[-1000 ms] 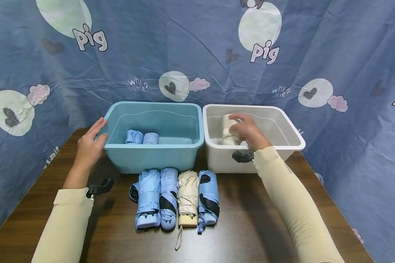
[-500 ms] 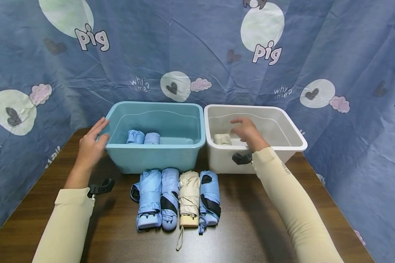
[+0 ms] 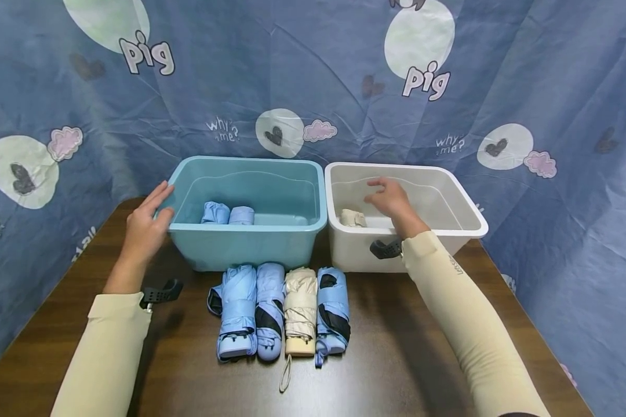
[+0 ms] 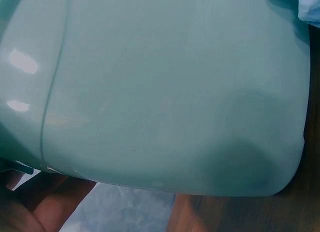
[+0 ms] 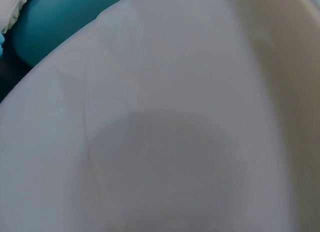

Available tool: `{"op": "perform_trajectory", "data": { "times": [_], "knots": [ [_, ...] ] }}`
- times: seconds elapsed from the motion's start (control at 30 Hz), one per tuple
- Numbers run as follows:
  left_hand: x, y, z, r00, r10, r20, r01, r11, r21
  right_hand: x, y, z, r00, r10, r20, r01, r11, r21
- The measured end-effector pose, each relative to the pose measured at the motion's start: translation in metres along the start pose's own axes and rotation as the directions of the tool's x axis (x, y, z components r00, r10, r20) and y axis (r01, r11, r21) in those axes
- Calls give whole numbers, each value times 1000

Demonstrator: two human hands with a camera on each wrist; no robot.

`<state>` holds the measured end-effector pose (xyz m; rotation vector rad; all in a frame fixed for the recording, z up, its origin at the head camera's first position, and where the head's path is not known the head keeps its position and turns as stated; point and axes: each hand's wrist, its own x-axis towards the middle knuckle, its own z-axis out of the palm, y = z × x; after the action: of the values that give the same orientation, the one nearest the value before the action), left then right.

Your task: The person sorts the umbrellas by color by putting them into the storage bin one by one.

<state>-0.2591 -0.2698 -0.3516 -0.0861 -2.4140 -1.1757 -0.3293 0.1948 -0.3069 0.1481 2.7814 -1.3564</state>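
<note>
My left hand [image 3: 145, 229] touches the left end of the blue bin [image 3: 240, 249] with its fingers extended. In the left wrist view, fingers [image 4: 60, 202] show against the bin's outer wall. My right hand [image 3: 391, 202] is over the white bin [image 3: 365, 252], fingers loosely bent and holding nothing. A cream folded umbrella [image 3: 353, 218] lies inside that bin at its left, mostly hidden by the front wall. Two blue folded umbrellas, a left one [image 3: 216, 213] and a right one [image 3: 241, 215], show partly inside the blue bin. The right wrist view has only bin wall up close.
In front of the bins, folded umbrellas lie side by side on the brown table [image 3: 396, 359]: a light blue one [image 3: 237, 313], a periwinkle one [image 3: 269, 313], a cream one [image 3: 300, 310] with a loop, and another blue one [image 3: 332, 313]. A patterned curtain [image 3: 313, 75] hangs behind.
My right hand has let go of the cream umbrella, which has dropped from leaning upright to low in the white bin. The left hand stays at the blue bin's rim.
</note>
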Motion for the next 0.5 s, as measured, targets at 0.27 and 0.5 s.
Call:
{"op": "perform_trajectory", "data": {
  "times": [0.27, 0.5],
  "knots": [
    [0, 0, 0, 999, -20, 26, 20, 1000, -4, -8, -6, -6, 996, -68, -55, 71, 996, 51],
    [0, 1, -1, 1000, -12, 9, 12, 1000, -17, -36, -13, -14, 989, -137, -51, 143, 978, 150]
  ]
}}
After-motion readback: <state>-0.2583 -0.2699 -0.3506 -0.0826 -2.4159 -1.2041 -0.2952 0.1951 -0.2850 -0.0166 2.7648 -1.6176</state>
